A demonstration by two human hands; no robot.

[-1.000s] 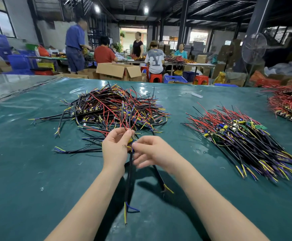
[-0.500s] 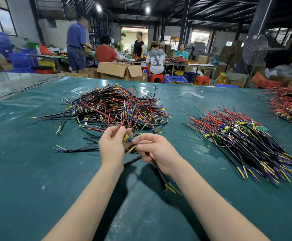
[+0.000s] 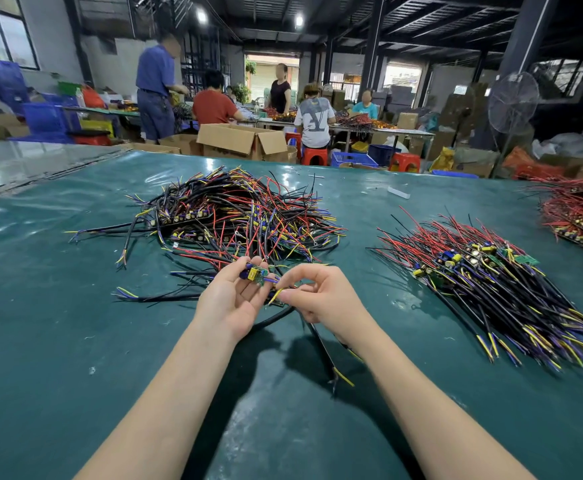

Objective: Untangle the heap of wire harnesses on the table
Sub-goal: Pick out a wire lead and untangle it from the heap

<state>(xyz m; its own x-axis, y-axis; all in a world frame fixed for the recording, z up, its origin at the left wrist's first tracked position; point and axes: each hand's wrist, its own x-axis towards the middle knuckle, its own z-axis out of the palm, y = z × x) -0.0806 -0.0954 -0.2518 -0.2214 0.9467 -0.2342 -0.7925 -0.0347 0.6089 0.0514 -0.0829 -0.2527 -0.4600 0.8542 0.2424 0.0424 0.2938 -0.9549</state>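
Two hands meet just this side of the heap [image 3: 234, 213], which sprawls toward the table's [image 3: 58, 341] far left. The left hand [image 3: 231, 299] lies palm up, fingers curled round the small board of a harness [image 3: 256, 274]. The right hand [image 3: 321, 296] pinches its wires between thumb and forefinger — black cable trails toward the near edge. A straightened pile [image 3: 491, 282] lies by the right edge.

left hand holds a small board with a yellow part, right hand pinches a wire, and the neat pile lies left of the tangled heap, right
One slip: in the head view the neat pile lies right of the tangled heap, not left. The rest holds: the left hand holds a small board with a yellow part and the right hand pinches a wire.
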